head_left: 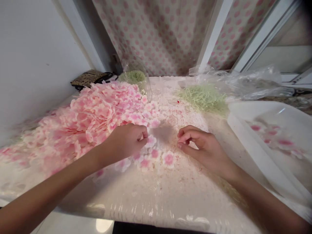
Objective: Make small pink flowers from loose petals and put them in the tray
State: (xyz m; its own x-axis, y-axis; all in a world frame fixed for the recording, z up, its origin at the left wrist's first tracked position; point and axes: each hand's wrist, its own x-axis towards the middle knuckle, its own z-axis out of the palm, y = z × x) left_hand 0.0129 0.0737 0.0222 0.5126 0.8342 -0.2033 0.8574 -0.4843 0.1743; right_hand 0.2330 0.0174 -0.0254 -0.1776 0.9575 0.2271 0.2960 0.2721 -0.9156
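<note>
My left hand [129, 140] is closed in a pinch above the right edge of a heap of pink and white artificial flower petals [90, 113]. Anything between its fingertips is too small or hidden to make out. To its right, across a short gap, my right hand [201, 143] also pinches, thumb against fingers; I cannot make out what it holds, if anything. Several loose flower-shaped petals with darker pink centres lie below and between the hands, among them a separate petal piece [168, 158]. Past the right hand, a loose bunch of thin pale green strands [203, 97] rests on the table.
On the right stands a white plastic tray [253, 152] with several pink-centred flowers [280, 138] inside. Behind it lies crumpled clear plastic [251, 81]. A clear bag of green strands [135, 77] and a dark patterned item [89, 78] sit at the back left. A plastic sheet covers the table [146, 195].
</note>
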